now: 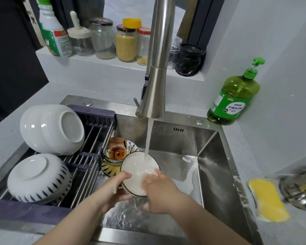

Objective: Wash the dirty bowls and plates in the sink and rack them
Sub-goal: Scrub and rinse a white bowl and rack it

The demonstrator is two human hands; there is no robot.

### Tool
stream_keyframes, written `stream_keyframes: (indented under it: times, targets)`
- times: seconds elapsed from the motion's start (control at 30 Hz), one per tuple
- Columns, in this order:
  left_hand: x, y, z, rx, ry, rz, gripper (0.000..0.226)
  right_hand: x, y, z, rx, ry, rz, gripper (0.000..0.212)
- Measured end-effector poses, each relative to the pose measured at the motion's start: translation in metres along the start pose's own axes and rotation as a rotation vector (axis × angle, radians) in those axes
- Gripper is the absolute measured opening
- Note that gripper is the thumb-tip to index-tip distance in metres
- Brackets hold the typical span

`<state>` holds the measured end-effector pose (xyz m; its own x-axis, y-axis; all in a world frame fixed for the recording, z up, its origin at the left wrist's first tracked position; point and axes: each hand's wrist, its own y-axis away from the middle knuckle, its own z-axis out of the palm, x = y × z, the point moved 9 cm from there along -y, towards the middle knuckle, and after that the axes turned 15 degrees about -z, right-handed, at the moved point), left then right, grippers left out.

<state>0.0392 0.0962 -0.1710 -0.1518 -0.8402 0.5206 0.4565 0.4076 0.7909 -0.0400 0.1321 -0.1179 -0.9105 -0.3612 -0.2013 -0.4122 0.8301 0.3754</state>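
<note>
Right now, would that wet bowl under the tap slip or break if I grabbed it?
Probably slippery: water pours over the bowl and suds streak the sink. Likely breakable too: it looks like glazed china above hard steel. The left hand grips its rim.

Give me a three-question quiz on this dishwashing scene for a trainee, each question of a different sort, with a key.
1. True or false: the right hand is holding the yellow sponge.
2. How many upturned bowls lie on the rack? A) one B) two C) four
3. Fill in: water from the tap runs into the white bowl, which the ___ hand grips by its rim.

Key
1. False: the sponge lies on the counter, and the right hand rubs inside the bowl.
2. B
3. left hand
</note>
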Motion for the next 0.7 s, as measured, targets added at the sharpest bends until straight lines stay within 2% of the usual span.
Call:
stream_keyframes:
  times: [0.1,0.2,0.3,0.43,0.47,0.57,0.63,0.7]
  targets:
    - [-0.004,0.001,0.015,-0.022,-0.008,-0.006,0.032,-0.013,-0.015,-0.007,0.021,-0.065,0.028,0.067]
    - [-0.002,0.006,0.01,-0.044,0.03,-0.001,0.042,-0.03,-0.016,-0.012,0.079,-0.172,-0.069,0.057]
    - [-0.001,0.006,-0.001,-0.046,0.099,0.006,0.023,-0.021,-0.005,-0.002,0.032,-0.028,-0.11,0.058]
    - [-0.008,0.009,0.005,-0.057,0.106,-0.013,0.021,-0.006,-0.002,-0.01,0.032,0.142,0.0,0.052]
    - [-0.008,0.01,0.008,-0.063,0.1,-0.01,0.028,-0.011,-0.003,-0.013,0.049,0.149,0.002,0.051]
    - [-0.003,0.013,0.01,-0.078,0.069,-0.002,0.054,-0.031,-0.005,-0.015,0.163,0.005,-0.055,0.037]
    - [-0.002,0.018,0.012,-0.092,0.048,0.002,0.051,-0.029,0.003,-0.019,0.225,-0.103,-0.064,0.029]
    - [-0.003,0.022,0.019,-0.089,-0.062,0.001,0.055,-0.013,0.009,-0.017,0.267,-0.284,0.021,0.025]
